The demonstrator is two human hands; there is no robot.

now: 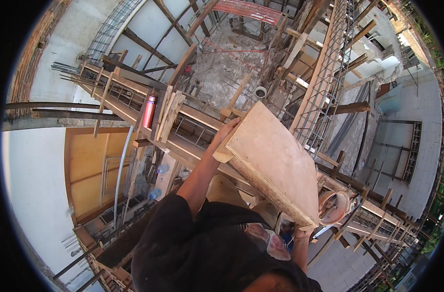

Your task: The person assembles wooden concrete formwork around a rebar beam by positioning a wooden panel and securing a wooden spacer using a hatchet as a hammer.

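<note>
I am holding a thick plywood formwork panel (275,160) up in the air with both hands, tilted, its layered edge facing down toward me. My left hand (225,132) reaches up to the panel's upper near corner; the fingers curl closed over the top edge, beside a short timber batten fixed along that end. My right hand (302,233) sits under the low corner, fingers wrapped shut on the bottom edge, though most of the hand is hidden behind the board, so I cannot tell how deep the hold goes. Just beyond my left fingertips runs the long timber beam form (192,129) with a steel reinforcement cage (190,130) lying inside it; a red flask (149,112) stands on that form well to the left of my left hand. Near my right fingers, to the outer side, sits a worn round bucket (334,207). A tall rebar column cage (324,73) rises past the panel's far edge. I judge this the carrying and positioning step: the board is lifted but not yet resting on anything. Moving it calls for a steady two-handed hold, keeping its far corner off the column cage and its weight balanced above the drop below.
</note>
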